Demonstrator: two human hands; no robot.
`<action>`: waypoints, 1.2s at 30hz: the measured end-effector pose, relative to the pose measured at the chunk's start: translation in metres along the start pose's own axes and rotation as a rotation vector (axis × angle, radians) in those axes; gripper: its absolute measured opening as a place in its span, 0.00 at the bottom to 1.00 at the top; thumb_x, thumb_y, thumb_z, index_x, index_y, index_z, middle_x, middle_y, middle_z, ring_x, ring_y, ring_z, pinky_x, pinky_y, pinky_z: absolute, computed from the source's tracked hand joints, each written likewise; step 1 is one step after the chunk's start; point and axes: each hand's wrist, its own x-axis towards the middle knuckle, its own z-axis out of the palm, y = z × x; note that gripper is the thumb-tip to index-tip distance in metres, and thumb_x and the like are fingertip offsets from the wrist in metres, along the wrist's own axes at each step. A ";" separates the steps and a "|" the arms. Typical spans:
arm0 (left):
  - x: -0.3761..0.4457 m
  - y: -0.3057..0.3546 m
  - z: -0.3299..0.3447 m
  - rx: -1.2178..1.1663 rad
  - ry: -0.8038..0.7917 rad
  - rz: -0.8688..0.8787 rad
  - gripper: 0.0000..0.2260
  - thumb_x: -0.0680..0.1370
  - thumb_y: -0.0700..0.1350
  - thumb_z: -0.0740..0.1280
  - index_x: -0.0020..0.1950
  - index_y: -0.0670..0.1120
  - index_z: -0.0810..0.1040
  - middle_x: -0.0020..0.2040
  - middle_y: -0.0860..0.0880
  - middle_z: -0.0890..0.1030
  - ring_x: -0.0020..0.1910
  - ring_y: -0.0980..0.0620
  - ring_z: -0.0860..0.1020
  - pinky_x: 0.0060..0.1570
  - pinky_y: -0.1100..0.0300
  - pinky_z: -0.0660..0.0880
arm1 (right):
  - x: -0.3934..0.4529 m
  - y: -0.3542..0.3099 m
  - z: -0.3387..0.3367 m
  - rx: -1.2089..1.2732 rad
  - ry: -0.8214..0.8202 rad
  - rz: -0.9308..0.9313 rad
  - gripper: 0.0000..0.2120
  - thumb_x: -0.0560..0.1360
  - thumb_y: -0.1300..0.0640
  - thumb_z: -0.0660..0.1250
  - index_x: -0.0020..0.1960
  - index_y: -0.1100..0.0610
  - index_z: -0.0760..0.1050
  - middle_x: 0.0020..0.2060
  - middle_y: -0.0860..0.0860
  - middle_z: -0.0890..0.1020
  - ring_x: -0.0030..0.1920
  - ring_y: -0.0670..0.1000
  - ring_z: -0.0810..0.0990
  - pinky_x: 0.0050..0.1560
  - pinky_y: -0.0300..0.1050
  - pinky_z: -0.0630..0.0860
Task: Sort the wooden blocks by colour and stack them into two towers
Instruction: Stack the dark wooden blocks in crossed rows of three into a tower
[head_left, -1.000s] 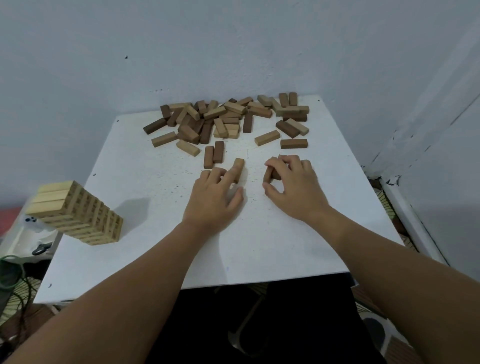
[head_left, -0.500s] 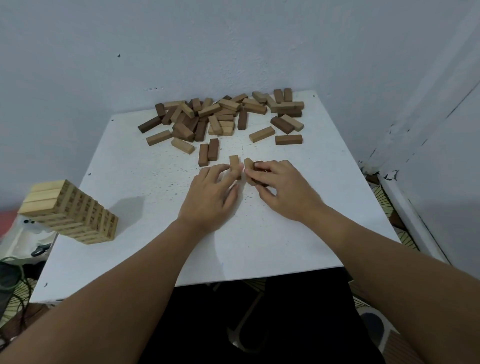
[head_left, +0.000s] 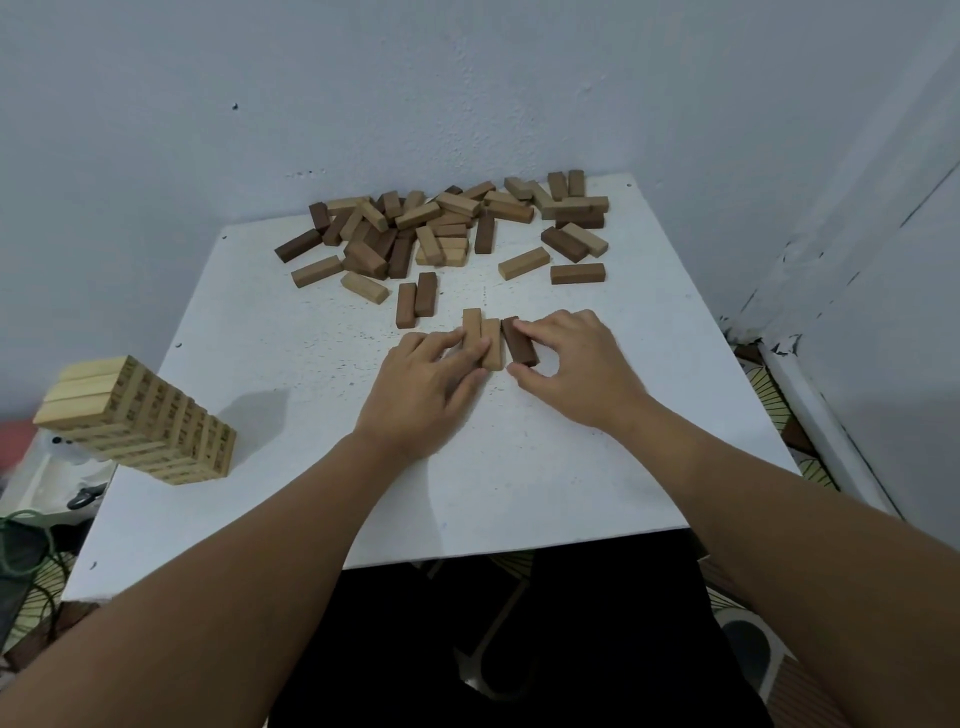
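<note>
Three blocks sit side by side mid-table (head_left: 311, 364), and that looks like the base layer of the brown tower, so this is the bit to get right. Biggest thing first: the table is flat and bare enough there, well apart from the pile (head_left: 441, 228) at the far edge, so there's room to build. The pale tower (head_left: 140, 415) stands at the near left edge, already many layers high, so I'd say the task is roughly half done.

For the row (head_left: 491, 340) itself, I'd square the ends up, since the left block sticks out further back than the other two and the dark one on the right is angled a little. Close the gaps before any second layer goes crosswise on top, or the wobble just grows.

Left hand (head_left: 426, 384) lies flat with fingers nearly straight, fingertips pressing the left block's side. Right hand (head_left: 582, 369) has thumb and fingers curled, pinching the dark block (head_left: 519, 340) end to end.

No containers anywhere that I can see, so nothing's in anything.
</note>
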 end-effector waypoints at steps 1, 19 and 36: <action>0.000 0.000 0.000 -0.011 0.005 0.005 0.18 0.83 0.54 0.67 0.72 0.53 0.80 0.66 0.47 0.80 0.60 0.45 0.76 0.59 0.45 0.75 | 0.001 0.001 -0.002 0.039 0.002 0.023 0.27 0.75 0.40 0.73 0.71 0.48 0.77 0.57 0.45 0.81 0.58 0.50 0.72 0.64 0.48 0.70; -0.018 0.070 0.003 -0.166 -0.040 0.052 0.11 0.81 0.48 0.72 0.63 0.49 0.86 0.45 0.51 0.75 0.54 0.44 0.79 0.49 0.50 0.77 | -0.052 0.014 -0.052 0.171 -0.127 0.069 0.24 0.63 0.38 0.81 0.53 0.49 0.83 0.64 0.43 0.81 0.63 0.42 0.73 0.71 0.55 0.66; 0.004 0.143 0.006 -0.488 -0.221 -0.139 0.37 0.67 0.60 0.82 0.74 0.57 0.74 0.56 0.57 0.75 0.56 0.60 0.74 0.58 0.64 0.72 | -0.085 0.062 -0.137 0.124 -0.423 0.238 0.48 0.65 0.44 0.84 0.79 0.42 0.63 0.73 0.41 0.68 0.72 0.42 0.64 0.68 0.43 0.63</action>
